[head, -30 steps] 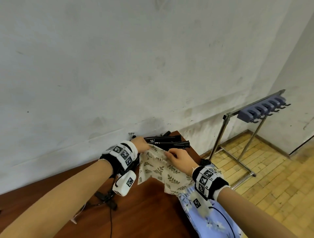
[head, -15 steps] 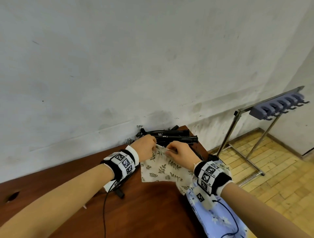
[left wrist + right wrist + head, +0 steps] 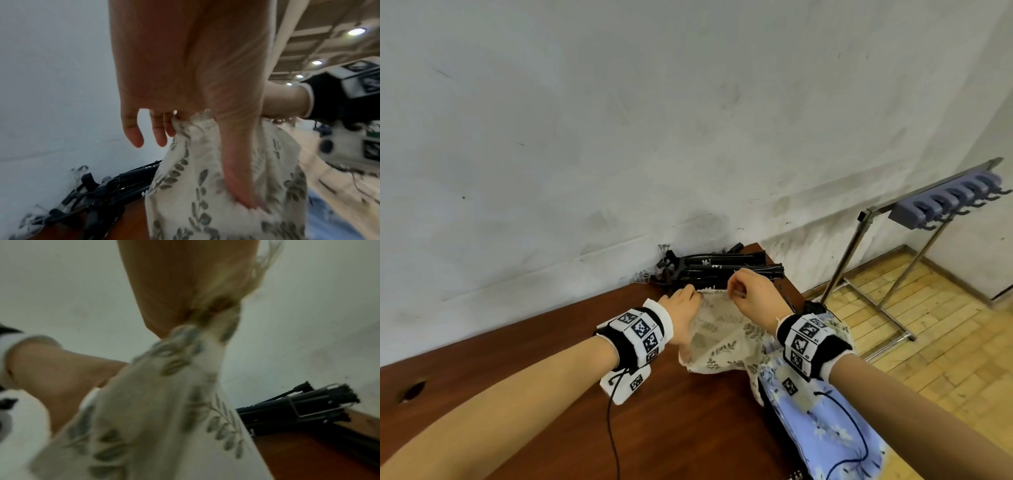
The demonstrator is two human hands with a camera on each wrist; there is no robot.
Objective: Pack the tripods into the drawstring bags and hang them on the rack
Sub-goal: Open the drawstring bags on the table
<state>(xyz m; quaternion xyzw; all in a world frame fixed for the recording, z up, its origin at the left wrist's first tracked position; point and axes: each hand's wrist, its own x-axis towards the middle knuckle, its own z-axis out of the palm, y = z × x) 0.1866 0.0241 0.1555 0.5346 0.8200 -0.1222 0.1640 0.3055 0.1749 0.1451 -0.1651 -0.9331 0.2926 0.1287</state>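
A cream drawstring bag (image 3: 726,337) (image 3: 207,186) (image 3: 156,410) with a grey leaf print hangs between my two hands above the brown table (image 3: 681,428). My left hand (image 3: 683,301) (image 3: 172,123) pinches the left side of its top hem. My right hand (image 3: 746,291) (image 3: 207,311) pinches the right side of the hem and holds it slightly higher. Folded black tripods (image 3: 722,267) (image 3: 107,188) (image 3: 296,410) lie stacked at the far corner of the table against the wall, just beyond the bag.
A metal rack (image 3: 893,246) with a purple hook bar (image 3: 945,202) stands on the wooden floor to the right of the table. A blue floral cloth (image 3: 825,428) hangs over the table's right edge. A cable (image 3: 613,428) trails from my left wrist.
Both hands have lifted the bag's top hem off the table and drawn it apart. The bag now hangs from the hem instead of lying flat.
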